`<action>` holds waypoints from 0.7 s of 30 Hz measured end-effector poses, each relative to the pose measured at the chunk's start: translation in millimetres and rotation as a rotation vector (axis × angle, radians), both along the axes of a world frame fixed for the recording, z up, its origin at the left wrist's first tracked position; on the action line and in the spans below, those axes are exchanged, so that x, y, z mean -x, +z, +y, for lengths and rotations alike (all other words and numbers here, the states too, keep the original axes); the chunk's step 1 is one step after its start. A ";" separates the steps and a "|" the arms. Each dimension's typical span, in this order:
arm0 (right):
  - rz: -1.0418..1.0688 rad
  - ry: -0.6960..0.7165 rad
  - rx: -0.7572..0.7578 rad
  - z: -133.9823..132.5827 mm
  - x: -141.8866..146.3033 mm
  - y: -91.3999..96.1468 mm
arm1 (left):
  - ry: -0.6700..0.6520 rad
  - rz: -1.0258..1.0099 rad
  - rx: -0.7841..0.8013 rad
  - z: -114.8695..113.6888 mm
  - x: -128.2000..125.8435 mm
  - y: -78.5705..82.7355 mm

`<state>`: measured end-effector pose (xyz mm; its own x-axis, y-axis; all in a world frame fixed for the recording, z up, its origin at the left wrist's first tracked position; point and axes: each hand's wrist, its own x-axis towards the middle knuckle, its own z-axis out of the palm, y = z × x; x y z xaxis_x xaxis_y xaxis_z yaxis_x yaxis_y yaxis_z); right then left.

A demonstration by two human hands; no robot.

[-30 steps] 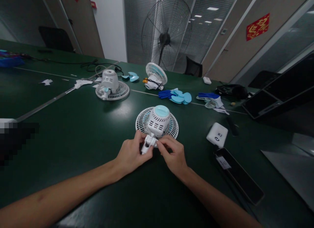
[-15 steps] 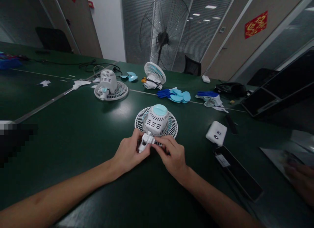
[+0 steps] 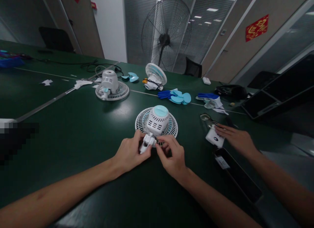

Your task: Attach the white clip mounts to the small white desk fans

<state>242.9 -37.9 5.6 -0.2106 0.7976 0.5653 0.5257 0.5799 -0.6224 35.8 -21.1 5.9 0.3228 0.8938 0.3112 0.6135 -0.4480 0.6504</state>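
Note:
A small white fan (image 3: 157,121) lies face down on its round grille, its light-blue cap uppermost. From its motor housing a white hinged bracket (image 3: 148,142) sticks out towards me. My left hand (image 3: 133,149) is closed around the bracket's left side, thumb in front and fingers behind. At the bracket's right side, the thumb and fingertips of my right hand (image 3: 171,156) are pinched together. Whatever may be between those fingertips is too small to make out.
Another person's hand (image 3: 234,138) reaches in from the right onto a white box (image 3: 214,136), beside a black slab-shaped device (image 3: 237,175). Farther back are a second upturned fan (image 3: 109,82), a third fan (image 3: 154,77), blue fan blades (image 3: 180,97) and gloves (image 3: 211,98).
The other person's hand has come from the right edge to the white box, with a shiny clear object now beside it. My right fingertips have shifted slightly right along the bracket.

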 end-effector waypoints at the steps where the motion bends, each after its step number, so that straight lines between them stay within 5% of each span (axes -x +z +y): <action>1: -0.011 -0.005 -0.012 -1.0 -0.3 -0.6 | 0.005 -0.012 0.001 0.4 -0.1 -0.3; 21: -0.014 0.023 0.020 4.3 -1.5 1.0 | -0.004 -0.062 0.006 1.9 -0.7 -3.2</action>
